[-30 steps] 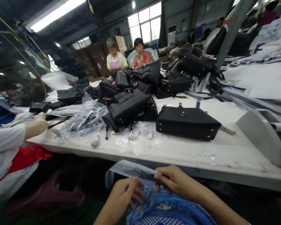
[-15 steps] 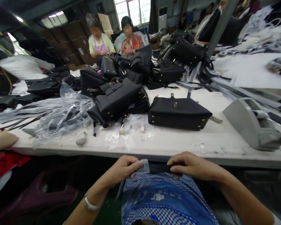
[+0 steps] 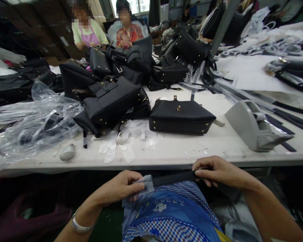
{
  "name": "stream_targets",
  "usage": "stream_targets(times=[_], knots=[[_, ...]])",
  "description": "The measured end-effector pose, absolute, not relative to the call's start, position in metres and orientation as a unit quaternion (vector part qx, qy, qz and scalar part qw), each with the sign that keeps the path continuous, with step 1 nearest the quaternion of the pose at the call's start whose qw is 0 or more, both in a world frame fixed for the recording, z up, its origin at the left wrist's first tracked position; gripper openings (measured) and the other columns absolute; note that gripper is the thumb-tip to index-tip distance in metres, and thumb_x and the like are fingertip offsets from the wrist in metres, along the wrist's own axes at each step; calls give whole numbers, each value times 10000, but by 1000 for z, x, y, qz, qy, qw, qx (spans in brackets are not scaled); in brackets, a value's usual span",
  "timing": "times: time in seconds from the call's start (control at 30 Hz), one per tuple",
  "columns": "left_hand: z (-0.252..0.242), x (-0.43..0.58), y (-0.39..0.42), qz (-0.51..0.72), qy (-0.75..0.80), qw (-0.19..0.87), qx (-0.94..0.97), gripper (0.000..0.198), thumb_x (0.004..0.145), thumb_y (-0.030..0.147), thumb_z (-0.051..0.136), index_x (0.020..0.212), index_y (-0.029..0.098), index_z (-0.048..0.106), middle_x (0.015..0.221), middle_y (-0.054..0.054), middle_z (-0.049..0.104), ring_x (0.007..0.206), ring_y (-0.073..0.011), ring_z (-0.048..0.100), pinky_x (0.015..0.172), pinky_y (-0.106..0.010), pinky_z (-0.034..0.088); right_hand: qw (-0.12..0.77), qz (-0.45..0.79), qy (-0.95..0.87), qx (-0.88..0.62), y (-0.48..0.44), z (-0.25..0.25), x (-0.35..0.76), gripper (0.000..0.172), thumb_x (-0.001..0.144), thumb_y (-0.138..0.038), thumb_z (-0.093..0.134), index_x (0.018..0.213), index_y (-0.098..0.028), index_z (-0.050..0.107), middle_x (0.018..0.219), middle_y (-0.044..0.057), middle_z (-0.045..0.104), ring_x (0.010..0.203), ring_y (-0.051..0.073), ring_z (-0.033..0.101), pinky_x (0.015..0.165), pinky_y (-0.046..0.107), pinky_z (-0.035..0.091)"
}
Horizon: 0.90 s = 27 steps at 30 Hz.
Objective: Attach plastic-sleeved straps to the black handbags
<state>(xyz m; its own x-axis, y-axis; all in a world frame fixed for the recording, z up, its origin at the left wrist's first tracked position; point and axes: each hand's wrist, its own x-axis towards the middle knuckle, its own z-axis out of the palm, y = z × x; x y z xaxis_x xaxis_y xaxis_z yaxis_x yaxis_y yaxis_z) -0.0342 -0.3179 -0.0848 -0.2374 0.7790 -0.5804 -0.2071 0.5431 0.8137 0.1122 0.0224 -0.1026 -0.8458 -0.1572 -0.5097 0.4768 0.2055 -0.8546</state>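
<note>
Just past the table's front edge, over my checked apron [image 3: 166, 228], a black strap [image 3: 175, 178] is stretched between my hands. My left hand [image 3: 123, 186] pinches a clear plastic sleeve [image 3: 148, 184] around the strap's left end, thumb on top. My right hand [image 3: 214, 172] grips the strap's other end between thumb and fingers. On the table ahead a black handbag [image 3: 181, 116] with gold hardware lies on its side, touched by neither hand.
A pile of black handbags [image 3: 113, 104] and crumpled clear plastic [image 3: 53, 117] cover the left. A grey tape dispenser [image 3: 255, 127] stands right, near several loose straps [image 3: 288, 122]. Plastic scraps [image 3: 126, 146] lie near the front edge of the white table [image 3: 171, 151]. Two people [image 3: 127, 33] sit opposite.
My right hand has moved right, and more of the strap shows between my hands. My left hand still holds the plastic-covered end. The view has turned slightly right and down.
</note>
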Motion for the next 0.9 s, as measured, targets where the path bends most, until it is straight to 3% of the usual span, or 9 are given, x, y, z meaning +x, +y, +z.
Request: stream_targets(times=[0.07,0.13,0.2,0.27,0.33,0.4,0.53,0.73,0.9], knots=[[-80,-32,-313,401,652,595,247,382,861,516,636,843,135,661,636,17,592,507,-75,497,482,-171,384,239,-618,742,107,23,-105,113,340,861,-473,667,974,-155,717,653,9,673,510,95,592,466,179,470],[-78,-29,-309,369,700,527,310,281,910,413,599,957,158,707,732,-14,676,528,-90,565,518,-189,465,176,-601,774,96,24,-107,114,322,857,-446,680,1015,-176,758,750,46,739,634,146,675,589,233,556],[-80,-24,-307,339,767,357,410,261,957,278,519,1122,203,707,940,-57,747,694,-136,680,675,-243,562,89,-581,805,78,24,-107,116,267,851,-412,697,1017,-226,790,956,71,776,870,205,721,816,312,586],[-85,-19,-309,303,796,152,501,366,969,162,454,1269,242,646,1153,-73,730,949,-178,709,859,-299,573,29,-571,818,60,24,-108,120,206,845,-392,711,981,-270,806,1093,64,760,1033,239,698,972,376,541],[-90,-14,-312,259,795,6,549,425,971,103,424,1331,243,601,1241,-80,699,1061,-187,687,905,-303,569,-8,-575,816,58,24,-110,125,179,826,-393,731,942,-284,813,1098,67,759,1054,255,694,996,411,533],[-93,-9,-315,227,791,-77,562,422,982,90,407,1331,227,601,1238,-89,700,1044,-179,694,878,-284,579,-44,-585,807,68,24,-115,129,153,789,-384,766,892,-282,817,1065,76,765,1015,257,707,952,406,563],[-93,-3,-316,220,775,-149,573,362,1000,110,407,1266,174,644,1199,-116,715,1032,-186,693,856,-290,588,-106,-604,787,72,26,-127,135,52,753,-271,789,801,-281,807,983,62,776,930,228,727,881,347,588],[-92,-1,-315,203,762,-188,585,303,968,86,500,1207,144,678,1198,-118,715,1028,-185,691,878,-302,595,-137,-591,793,55,28,-135,137,185,732,-108,692,754,-267,784,953,53,776,889,216,729,861,334,582],[-91,-3,-309,209,758,-191,588,291,957,84,526,1201,130,680,1169,-116,726,1048,-189,686,892,-303,600,-150,-585,794,73,28,-138,137,190,706,-87,647,679,-246,748,897,60,775,848,222,727,841,340,580]])
